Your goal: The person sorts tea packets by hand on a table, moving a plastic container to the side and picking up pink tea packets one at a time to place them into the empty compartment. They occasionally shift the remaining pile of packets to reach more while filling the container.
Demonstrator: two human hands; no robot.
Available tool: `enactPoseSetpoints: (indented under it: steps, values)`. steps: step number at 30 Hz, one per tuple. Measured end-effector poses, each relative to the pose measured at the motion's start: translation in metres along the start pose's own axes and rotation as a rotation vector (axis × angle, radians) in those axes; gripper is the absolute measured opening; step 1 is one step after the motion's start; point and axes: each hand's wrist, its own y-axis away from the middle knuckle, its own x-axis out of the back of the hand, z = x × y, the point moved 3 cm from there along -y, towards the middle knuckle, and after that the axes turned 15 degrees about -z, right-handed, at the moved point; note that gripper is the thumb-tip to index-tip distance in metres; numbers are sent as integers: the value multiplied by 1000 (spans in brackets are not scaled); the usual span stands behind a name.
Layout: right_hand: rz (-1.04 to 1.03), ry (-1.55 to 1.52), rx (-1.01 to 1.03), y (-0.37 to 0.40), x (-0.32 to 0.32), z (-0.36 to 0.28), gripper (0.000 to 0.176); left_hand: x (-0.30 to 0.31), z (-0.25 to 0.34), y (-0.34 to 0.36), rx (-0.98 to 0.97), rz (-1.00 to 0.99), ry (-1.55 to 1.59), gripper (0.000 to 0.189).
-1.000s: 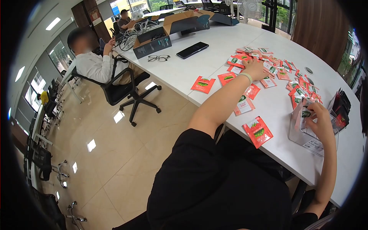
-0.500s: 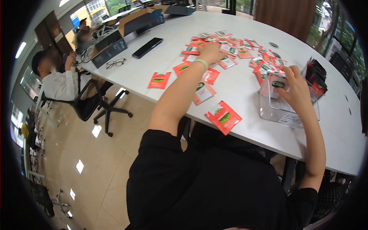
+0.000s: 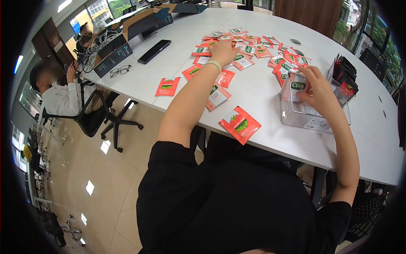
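Observation:
Red and white Cozy tea sachets lie in a loose heap on the white table. My left hand reaches into the far left of the heap, its fingers apart and touching sachets; the fingertips are partly hidden. On the right stands a clear plastic box with a white label on its front. My right hand is inside its left part, thumb and fingers around an upright tea sachet with a green logo. Single sachets lie nearer me, among them a red strawberry sachet overhanging the table edge.
Black and dark red packets stand upright in the far right part of the box. A black phone, glasses and a box of cables are on the left. A seated person is beyond the table's left edge.
The view has shifted slightly, so the scene sits a little left and higher. My left hand stays at the heap with fingers more bent. My right hand stays at the sachet in the box.

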Motion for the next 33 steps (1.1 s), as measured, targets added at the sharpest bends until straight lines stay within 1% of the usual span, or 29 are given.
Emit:
enactPoseSetpoints:
  steps: [1,4,5,7,9,11,13,16,18,21,25,28,30,33]
  values:
    - [-6,9,8,0,0,1,58,-3,2,0,-5,-8,5,42]
    - [-63,71,-26,-1,0,0,57,-6,7,-6,15,102,-48,41]
    - [-60,73,-39,-1,0,2,57,-6,10,-4,3,96,-46,41]
    - [-62,63,16,-2,-2,5,58,-4,11,-2,-11,92,-58,38]
    - [-66,54,2,-1,-2,3,59,-1,11,0,-17,106,-54,36]
    - [-88,57,-19,-1,-1,1,60,1,8,1,6,53,15,36]
    - [-87,60,-15,-1,-1,2,60,0,7,-1,4,70,12,36]
    - [-79,87,4,-1,-2,3,60,0,9,0,-15,67,-4,40]
    - [-73,109,15,-1,-2,3,60,1,13,3,-120,201,-66,38]
    - [-62,119,27,0,-1,2,60,2,18,5,-136,145,-25,33]
    - [-14,142,1,0,0,4,60,2,19,5,-130,132,-32,33]
    - [-19,103,14,1,1,1,60,2,19,5,-154,141,-30,34]
    - [-30,78,22,1,1,0,59,2,20,5,-176,213,-73,36]
    - [-28,95,29,1,0,1,59,5,24,7,-203,240,-55,36]
